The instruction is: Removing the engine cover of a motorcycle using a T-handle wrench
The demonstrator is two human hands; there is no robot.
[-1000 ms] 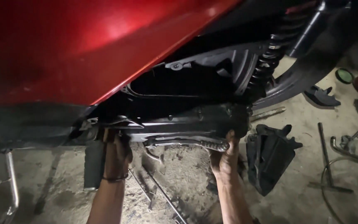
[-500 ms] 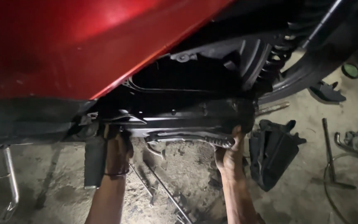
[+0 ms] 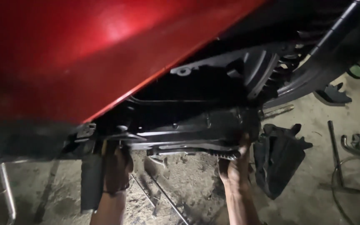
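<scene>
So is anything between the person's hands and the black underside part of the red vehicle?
Nothing visible. The right hand is already against the black underside part at its toothed edge, and the left hand is up under its other end. The loose black cover lies aside on the floor.

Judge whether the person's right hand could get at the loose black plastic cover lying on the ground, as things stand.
Probably yes: the black plastic cover lies just beside the right hand, with nothing between them.
</scene>
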